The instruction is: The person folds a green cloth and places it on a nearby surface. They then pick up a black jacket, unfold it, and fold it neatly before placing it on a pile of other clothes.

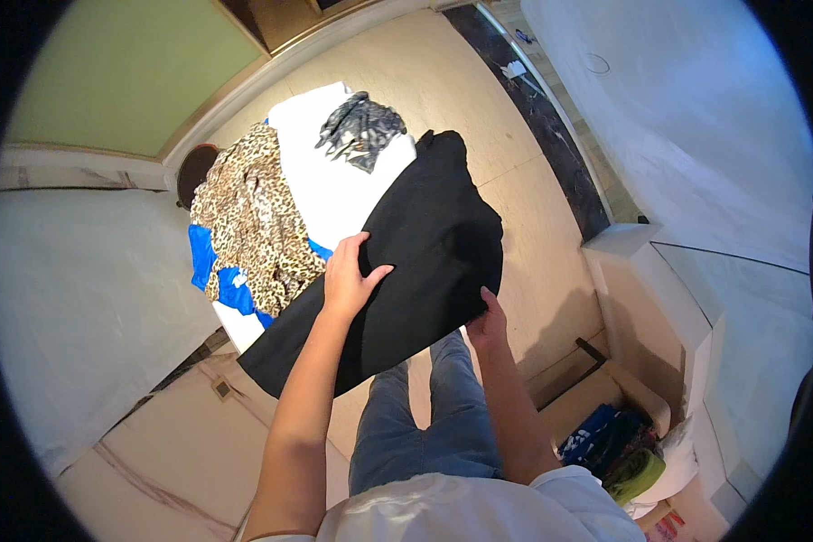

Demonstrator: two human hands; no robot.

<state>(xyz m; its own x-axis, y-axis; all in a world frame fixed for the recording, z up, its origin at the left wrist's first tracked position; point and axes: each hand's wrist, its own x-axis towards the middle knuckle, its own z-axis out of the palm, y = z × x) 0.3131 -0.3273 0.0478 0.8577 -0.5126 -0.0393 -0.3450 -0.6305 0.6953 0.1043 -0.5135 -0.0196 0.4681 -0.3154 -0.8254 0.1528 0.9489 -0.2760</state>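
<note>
A large piece of black cloth (pixel 420 251), perhaps a garment, spreads across the space before me. My right hand (pixel 489 322) grips its right edge, thumb on top and fingers hidden beneath. Flat on the cloth's left part rests my left hand (pixel 347 279), its thumb spread away from the fingers. Beyond it is a bright white surface (pixel 332 183); whether it is cloth or tabletop I cannot tell. On this lies a crumpled grey-and-black patterned cloth (pixel 362 129). Leopard-print fabric (pixel 247 210) is heaped at the left, with blue fabric (pixel 234 288) showing from under it.
An open cardboard box (pixel 637 389) with folded clothes (pixel 599 437) stands at lower right. Behind the leopard-print heap is a dark round object (pixel 196 173). Translucent sheeting (pixel 677 122) hangs at the right. A dark stone strip (pixel 535 122) crosses the tiled floor (pixel 528 203).
</note>
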